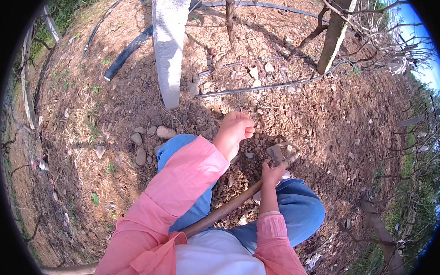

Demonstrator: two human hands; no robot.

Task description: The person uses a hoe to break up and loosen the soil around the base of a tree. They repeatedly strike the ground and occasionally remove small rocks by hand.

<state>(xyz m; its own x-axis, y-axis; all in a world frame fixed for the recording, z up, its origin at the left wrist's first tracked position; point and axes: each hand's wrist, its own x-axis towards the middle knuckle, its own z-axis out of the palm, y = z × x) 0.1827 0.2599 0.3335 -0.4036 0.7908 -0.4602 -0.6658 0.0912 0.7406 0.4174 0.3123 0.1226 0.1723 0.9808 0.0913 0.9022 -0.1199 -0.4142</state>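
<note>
My right hand point(272, 172) grips the wooden handle point(236, 203) of a hoe close to its head. From there the handle slants down to the left, across my lap and under my left arm. The hoe's flat metal blade point(275, 153) lies just beyond my right fingers, over the soil. My left hand point(235, 132) is raised above the loose brown soil point(279, 114), ahead of my left knee. Its fingers are curled together. I see no object in it, though the inside of the palm is hidden.
A concrete post point(168, 48) stands in the ground straight ahead. Left of it lies a thick black pipe point(128, 54); to its right runs a thin black hose point(254, 89). Stones point(165, 132) lie by my left knee. Another post point(334, 39) and bare branches point(376, 37) rise at upper right.
</note>
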